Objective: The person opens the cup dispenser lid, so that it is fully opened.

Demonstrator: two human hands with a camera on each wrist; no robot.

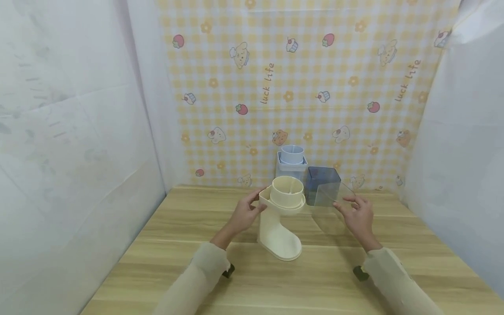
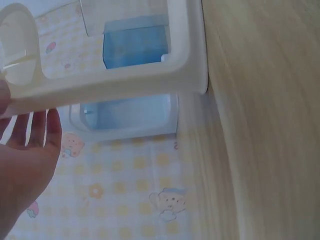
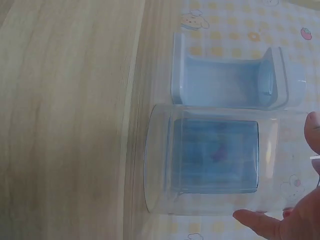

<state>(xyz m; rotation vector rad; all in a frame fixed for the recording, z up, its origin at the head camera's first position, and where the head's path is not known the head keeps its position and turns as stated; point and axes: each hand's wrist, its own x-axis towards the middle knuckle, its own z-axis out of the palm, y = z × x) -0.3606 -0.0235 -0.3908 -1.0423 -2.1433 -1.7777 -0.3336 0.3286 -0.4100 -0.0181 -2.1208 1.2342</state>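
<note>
A cream plastic stand (image 1: pixel 280 243), with a round collar on top and a rounded foot, stands upright on the table. My left hand (image 1: pixel 245 213) grips its upper left edge, thumb in front and fingers behind. In the left wrist view, the fingers of my left hand (image 2: pixel 30 150) lie along the stand's top part (image 2: pixel 115 85). To the right, my right hand (image 1: pixel 359 217) pinches a clear plastic container (image 1: pixel 323 194) by its edge, and that container (image 3: pixel 160 160) is see-through. Its lower outline is faint in the head view.
Behind the cream stand is a similar light blue stand (image 1: pixel 291 166), near the patterned cloth (image 1: pixel 260 87). Beside it sits a dark blue translucent container (image 1: pixel 320 172), partly seen through the clear one. White sheets (image 1: pixel 78 153) hang at both sides of the wooden table (image 1: pixel 189 245).
</note>
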